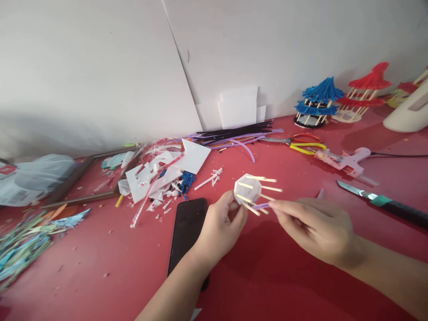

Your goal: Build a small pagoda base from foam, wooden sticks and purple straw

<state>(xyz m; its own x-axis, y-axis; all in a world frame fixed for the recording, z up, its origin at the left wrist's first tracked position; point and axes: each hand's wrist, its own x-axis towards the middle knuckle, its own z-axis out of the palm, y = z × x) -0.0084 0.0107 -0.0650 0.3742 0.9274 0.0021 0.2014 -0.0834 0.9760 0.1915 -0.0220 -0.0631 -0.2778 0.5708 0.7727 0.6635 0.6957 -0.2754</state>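
Observation:
My left hand pinches a small white hexagonal piece with several thin wooden sticks poking out of it to the right. My right hand is closed in a pinch on a short purple straw piece, whose tip touches one of the lower sticks. Both hands hover just above the red table. A black phone lies flat under my left wrist.
White scraps and plastic bits lie at the left. Black and purple straws, scissors, a glue gun and a knife lie behind and to the right. Blue and red straw pagodas stand by the wall.

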